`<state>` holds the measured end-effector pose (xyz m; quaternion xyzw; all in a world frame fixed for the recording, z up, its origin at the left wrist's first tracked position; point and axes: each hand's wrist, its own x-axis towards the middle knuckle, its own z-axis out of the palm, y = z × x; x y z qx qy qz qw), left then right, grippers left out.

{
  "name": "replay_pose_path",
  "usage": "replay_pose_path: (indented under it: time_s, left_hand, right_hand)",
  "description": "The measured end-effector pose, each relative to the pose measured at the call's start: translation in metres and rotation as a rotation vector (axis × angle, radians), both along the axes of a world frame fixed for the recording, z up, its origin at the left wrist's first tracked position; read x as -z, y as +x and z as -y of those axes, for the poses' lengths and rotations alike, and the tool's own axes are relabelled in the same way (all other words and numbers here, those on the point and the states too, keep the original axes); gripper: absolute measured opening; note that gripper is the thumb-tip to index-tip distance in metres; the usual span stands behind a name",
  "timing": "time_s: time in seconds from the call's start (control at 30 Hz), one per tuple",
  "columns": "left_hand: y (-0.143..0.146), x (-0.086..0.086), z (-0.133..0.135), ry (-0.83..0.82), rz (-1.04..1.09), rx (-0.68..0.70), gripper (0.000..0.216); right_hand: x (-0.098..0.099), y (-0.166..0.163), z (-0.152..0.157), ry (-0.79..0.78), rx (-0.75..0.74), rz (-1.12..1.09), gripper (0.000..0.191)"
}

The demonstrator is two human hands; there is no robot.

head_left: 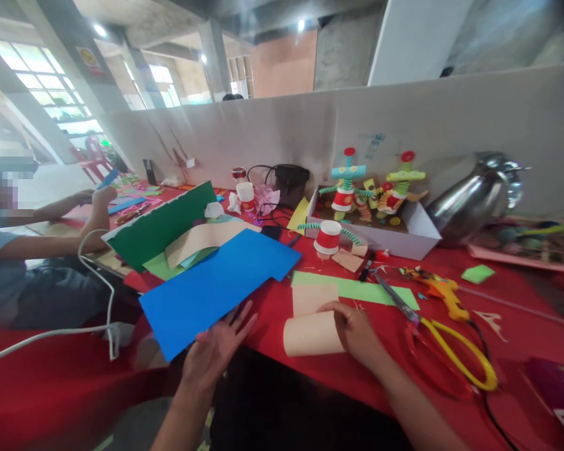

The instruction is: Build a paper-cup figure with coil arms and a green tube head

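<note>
My right hand (pixel 357 332) grips the right end of a beige paper sheet (pixel 313 334), which curls into a loose roll at the table's front edge. Palm up, my left hand (pixel 211 351) has its fingers spread and holds nothing; it is by the lower edge of a large blue sheet (pixel 216 282). Beyond the beige paper lies a light green strip (pixel 352 289). Scissors (pixel 437 338) with yellow and red handles rest right of my right hand, their blades over the strip's end. A red-and-white paper cup figure (pixel 328 239) with coiled green arms stands behind the strip.
A white box (pixel 418 244) holds several cup figures, beside a steel jug (pixel 474 194). A yellow glue gun (pixel 444 294) lies at right with its cord trailing. A green board (pixel 164 228) stands behind the blue sheet. Another person's arm (pixel 56 241) is at left, near a white cable (pixel 110 300).
</note>
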<state>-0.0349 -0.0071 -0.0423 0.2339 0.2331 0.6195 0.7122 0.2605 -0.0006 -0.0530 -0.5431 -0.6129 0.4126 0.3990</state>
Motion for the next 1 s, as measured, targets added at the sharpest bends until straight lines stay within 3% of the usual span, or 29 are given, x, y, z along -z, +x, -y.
replay_pose_path:
  time_s: [0.13, 0.2, 0.33, 0.53, 0.63, 0.73, 0.83, 1.0]
  left_hand:
    - [-0.011, 0.009, 0.014, -0.373, -0.197, -0.34, 0.025]
    - [-0.017, 0.018, 0.014, -0.461, -0.313, -0.517, 0.005]
    - [-0.027, 0.032, 0.009, -0.354, -0.375, -0.648, 0.009]
    - [-0.02, 0.035, 0.024, -0.311, -0.594, -0.783, 0.012]
    - [-0.019, 0.035, 0.041, -0.234, -0.804, -0.723, 0.021]
    - [-0.027, 0.03, 0.046, -0.151, -0.79, -0.648, 0.022]
    - [-0.04, 0.015, 0.029, -0.12, -0.706, -0.681, 0.022]
    - [-0.041, -0.005, -0.035, -0.065, -0.513, -0.859, 0.015]
  right_hand:
    - [-0.001, 0.0, 0.0, 0.005, -0.013, -0.018, 0.034]
    - [-0.001, 0.0, 0.0, 0.023, -0.013, -0.016, 0.034]
    - [0.001, -0.001, 0.0, 0.042, -0.013, -0.012, 0.031]
    - [0.001, -0.002, 0.0, 0.039, -0.037, -0.005, 0.031]
    - [-0.002, -0.002, 0.0, 0.034, -0.04, 0.002, 0.03]
    - [-0.005, -0.003, 0.001, 0.015, -0.043, -0.007, 0.026]
    - [-0.007, -0.004, 0.001, 0.015, -0.046, -0.015, 0.024]
    - [-0.005, -0.005, 0.001, 0.004, -0.045, -0.02, 0.027]
